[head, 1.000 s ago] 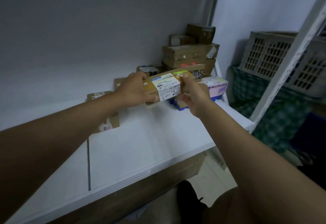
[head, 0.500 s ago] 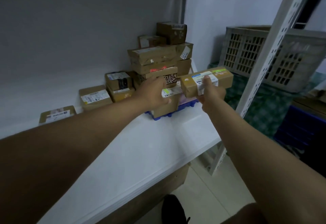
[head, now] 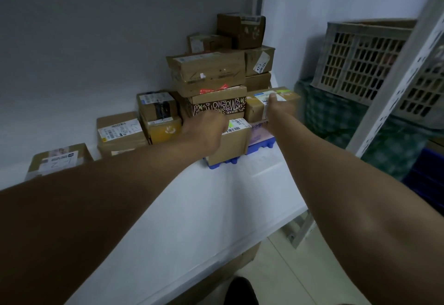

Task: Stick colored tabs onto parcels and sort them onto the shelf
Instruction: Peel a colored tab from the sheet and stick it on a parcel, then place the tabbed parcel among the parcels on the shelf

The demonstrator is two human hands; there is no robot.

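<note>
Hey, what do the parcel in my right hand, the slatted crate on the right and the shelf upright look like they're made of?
Parcel: brown corrugated cardboard by the look, matte, with a white paper label and a green tab on top.
Crate: probably moulded plastic, dull grey, judging by its regular grid of slots.
Shelf upright: likely painted metal, pale grey, with punched rows of holes.

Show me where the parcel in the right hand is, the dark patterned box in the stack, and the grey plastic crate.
parcel [head: 254,110], head view, on its bare cardboard front, left of the hand.
dark patterned box [head: 218,107], head view, on its printed front face.
grey plastic crate [head: 360,64], head view, on its slotted side wall.
</note>
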